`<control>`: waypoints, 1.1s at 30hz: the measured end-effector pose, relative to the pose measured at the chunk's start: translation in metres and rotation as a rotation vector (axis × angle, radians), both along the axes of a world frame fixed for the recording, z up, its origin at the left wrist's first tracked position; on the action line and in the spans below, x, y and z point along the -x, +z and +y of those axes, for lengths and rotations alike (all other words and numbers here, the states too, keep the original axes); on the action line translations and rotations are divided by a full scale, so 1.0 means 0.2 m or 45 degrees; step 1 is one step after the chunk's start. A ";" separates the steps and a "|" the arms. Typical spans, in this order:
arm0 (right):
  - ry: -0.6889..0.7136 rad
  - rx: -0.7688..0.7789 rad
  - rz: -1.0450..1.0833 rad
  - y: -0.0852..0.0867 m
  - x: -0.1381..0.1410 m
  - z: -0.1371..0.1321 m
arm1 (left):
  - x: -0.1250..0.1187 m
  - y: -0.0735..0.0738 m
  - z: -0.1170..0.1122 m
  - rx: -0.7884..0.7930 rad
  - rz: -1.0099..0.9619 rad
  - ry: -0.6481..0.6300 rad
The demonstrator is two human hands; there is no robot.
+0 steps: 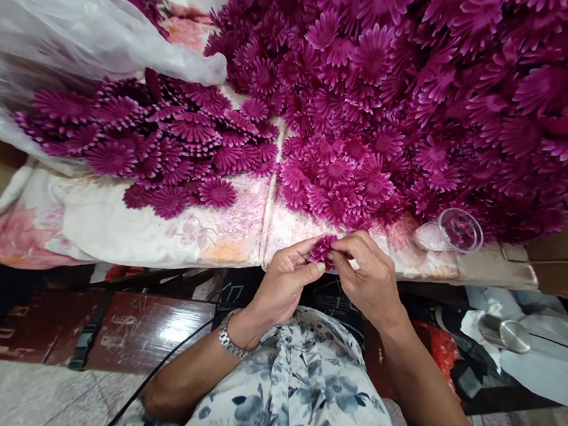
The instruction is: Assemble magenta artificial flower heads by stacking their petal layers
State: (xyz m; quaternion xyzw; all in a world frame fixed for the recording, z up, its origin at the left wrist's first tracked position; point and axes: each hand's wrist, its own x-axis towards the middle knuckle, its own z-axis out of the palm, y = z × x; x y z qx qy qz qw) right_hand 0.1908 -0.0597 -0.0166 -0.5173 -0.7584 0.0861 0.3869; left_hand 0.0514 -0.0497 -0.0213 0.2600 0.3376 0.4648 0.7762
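Note:
A small magenta artificial flower (321, 250) is pinched between both hands at the front edge of the table. My left hand (285, 277), with a metal watch at its wrist, grips the flower from the left between thumb and fingers. From the right, my right hand (368, 275) has thumb and fingertips closed on the flower's petals. Just beyond my hands rises a large heap of magenta artificial flowers (374, 54). Flat stacks of similar petal layers (171, 128) lie to the left.
A clear plastic cup (450, 230) lies tipped on the floral tablecloth (161, 235) to the right. A translucent plastic bag (95, 27) covers the back left. Below the table's right end a metal cup (503, 332) shows beside white paper.

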 end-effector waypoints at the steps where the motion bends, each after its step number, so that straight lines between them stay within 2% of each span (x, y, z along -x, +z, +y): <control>1: -0.007 -0.005 -0.002 0.00 0.00 0.00 | -0.01 0.00 0.00 0.001 0.002 0.009; 7: -0.049 0.064 0.078 -0.03 0.00 0.00 | -0.03 -0.02 0.01 0.110 0.021 0.088; 12: -0.107 0.437 0.565 -0.05 -0.01 0.01 | 0.01 -0.04 0.03 0.190 0.028 0.083; 14: -0.109 0.515 0.673 -0.06 -0.01 0.01 | 0.03 -0.04 0.04 0.188 0.022 0.068; 18: -0.115 0.430 0.537 -0.05 0.00 0.00 | 0.03 -0.04 0.02 0.113 -0.019 0.059; 20: -0.123 0.347 0.446 -0.03 0.01 0.00 | 0.02 -0.04 0.02 0.065 -0.017 0.087; 22: -0.118 0.354 0.451 -0.03 0.02 -0.01 | 0.01 -0.05 0.02 0.058 0.014 0.139; 24: -0.091 0.473 0.578 -0.04 0.02 -0.01 | 0.01 -0.05 0.02 0.082 0.052 0.187; 28: -0.044 0.673 1.057 -0.09 0.01 0.00 | 0.02 -0.05 0.04 0.161 0.102 0.263; 31: -0.127 0.623 1.326 -0.12 0.00 0.01 | 0.04 -0.03 0.06 0.193 0.127 0.336; 33: -0.204 0.547 1.296 -0.11 -0.01 0.00 | 0.05 -0.01 0.07 0.198 0.158 0.373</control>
